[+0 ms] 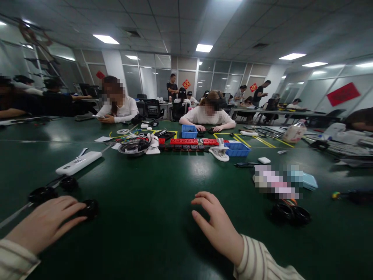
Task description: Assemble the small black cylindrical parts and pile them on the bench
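At the lower left, my left hand (49, 221) has its thumb and fingers closed around the near side of a small black ring-shaped part (91, 209) at the table top. Two similar black round parts, one larger (42, 194) and one smaller (69, 183), lie just beyond that hand. My right hand (218, 227) is right of centre over the green table (140, 217). Its fingers are slightly bent and apart, and nothing is in them. Farther right, a pair of black ring-shaped parts (291, 214) rests side by side near a pinkish, pixelated item (275, 182).
A long white device (79, 162) lies at the left. Across the middle are a metal bowl of cables (132, 147), red socket strips (183, 141), white clips (220, 151) and blue bins (237, 149). A light-blue box (304, 181) lies right. People sit opposite.
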{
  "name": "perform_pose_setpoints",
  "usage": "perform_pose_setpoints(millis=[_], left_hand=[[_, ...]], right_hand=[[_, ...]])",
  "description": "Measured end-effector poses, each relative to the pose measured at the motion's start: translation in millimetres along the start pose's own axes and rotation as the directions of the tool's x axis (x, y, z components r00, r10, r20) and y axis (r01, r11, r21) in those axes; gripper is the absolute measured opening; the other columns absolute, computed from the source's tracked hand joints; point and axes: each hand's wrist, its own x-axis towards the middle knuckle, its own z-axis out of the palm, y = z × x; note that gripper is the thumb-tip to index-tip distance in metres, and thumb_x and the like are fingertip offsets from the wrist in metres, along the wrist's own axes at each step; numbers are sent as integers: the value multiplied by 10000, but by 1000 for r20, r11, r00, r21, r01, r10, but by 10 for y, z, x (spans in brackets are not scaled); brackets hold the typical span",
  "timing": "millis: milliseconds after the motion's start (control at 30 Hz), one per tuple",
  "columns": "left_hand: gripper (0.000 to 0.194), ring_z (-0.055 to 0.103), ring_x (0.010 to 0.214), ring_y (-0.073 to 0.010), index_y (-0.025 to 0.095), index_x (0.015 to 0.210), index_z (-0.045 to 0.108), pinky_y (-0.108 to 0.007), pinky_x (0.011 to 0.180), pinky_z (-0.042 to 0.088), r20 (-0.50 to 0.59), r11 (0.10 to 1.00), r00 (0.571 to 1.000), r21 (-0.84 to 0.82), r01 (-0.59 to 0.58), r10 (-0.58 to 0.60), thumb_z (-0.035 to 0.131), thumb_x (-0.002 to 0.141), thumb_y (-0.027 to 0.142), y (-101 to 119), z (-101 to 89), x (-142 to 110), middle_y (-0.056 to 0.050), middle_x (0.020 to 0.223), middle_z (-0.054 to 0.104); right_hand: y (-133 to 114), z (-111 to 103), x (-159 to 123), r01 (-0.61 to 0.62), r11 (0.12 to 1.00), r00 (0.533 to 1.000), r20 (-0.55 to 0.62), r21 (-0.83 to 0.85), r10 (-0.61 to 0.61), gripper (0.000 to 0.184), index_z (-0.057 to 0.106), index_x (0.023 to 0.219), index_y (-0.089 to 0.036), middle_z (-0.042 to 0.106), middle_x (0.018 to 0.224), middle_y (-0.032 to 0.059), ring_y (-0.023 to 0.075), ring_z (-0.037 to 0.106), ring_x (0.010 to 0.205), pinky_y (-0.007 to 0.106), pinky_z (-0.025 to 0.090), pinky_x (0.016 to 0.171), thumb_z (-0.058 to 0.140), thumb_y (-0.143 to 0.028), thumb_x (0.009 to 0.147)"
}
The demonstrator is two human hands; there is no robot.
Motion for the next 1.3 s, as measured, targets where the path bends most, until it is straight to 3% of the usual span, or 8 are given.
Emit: perform_pose_setpoints(millis=[267,400,500,633,733,900,1100,1300], left_hand=[[161,523,807,-232,164,915,624,-352,713,444,76,944,941,4,-330,329,542,846,285,1641,399,1496,-76,833,558],[201,515,827,-261,143,952,632,-364,701,445,28,931,931,-32,-364,365,572,836,297,2230,610,2170,-102,847,560],[161,513,804,-253,144,890,637,-357,696,452,-16,913,916,-82,-400,401,571,823,275,2479,746,2366,-94,822,559],[167,522,859,-241,139,901,612,-351,773,459,-72,899,917,-180,-399,392,626,748,205,2472,887,2397,-90,890,576],[186,538,820,-206,143,892,564,-319,768,464,-110,902,940,-266,-340,322,631,721,180,2354,958,2418,-54,846,573],[377,541,869,-232,164,933,503,-366,782,462,-103,901,987,-407,-152,121,704,654,318,2237,1046,2496,-48,897,571],[302,513,986,-275,139,951,592,-416,879,419,4,925,986,-346,-157,169,647,712,315,2247,1054,2545,-105,1008,596],[242,523,952,-253,151,891,628,-386,865,434,21,912,976,-361,-197,219,651,661,224,2169,1055,2548,-85,973,606]], right_hand=[[110,219,6,-3,999,998,-60,55,6,298,519,1124,-194,489,1176,82,203,453,1125,375,376,991,520,-217,826],[371,330,280,-27,1000,969,-247,-8,24,399,450,1222,-171,434,1260,110,228,385,1200,413,315,1034,498,-237,831],[615,397,685,-105,994,922,-377,-31,86,406,443,1227,-138,426,1279,144,249,369,1218,432,300,1023,483,-260,843],[851,482,1153,-147,989,939,-316,-10,136,224,586,964,-165,606,933,71,186,559,894,312,434,785,430,-310,897],[936,527,1317,-119,993,960,-260,-25,108,308,587,757,-177,578,718,15,147,541,723,254,407,660,384,-335,927],[1014,520,1405,-89,994,973,-219,-58,74,250,589,774,-177,557,749,11,139,515,753,253,388,705,425,-297,919],[916,473,1362,-28,992,978,-210,-125,1,198,594,952,-183,573,909,39,149,521,872,276,387,804,408,-248,929],[720,452,1233,-62,940,977,-214,-334,-11,257,628,949,-194,530,945,74,222,469,921,360,375,823,634,-387,779]])
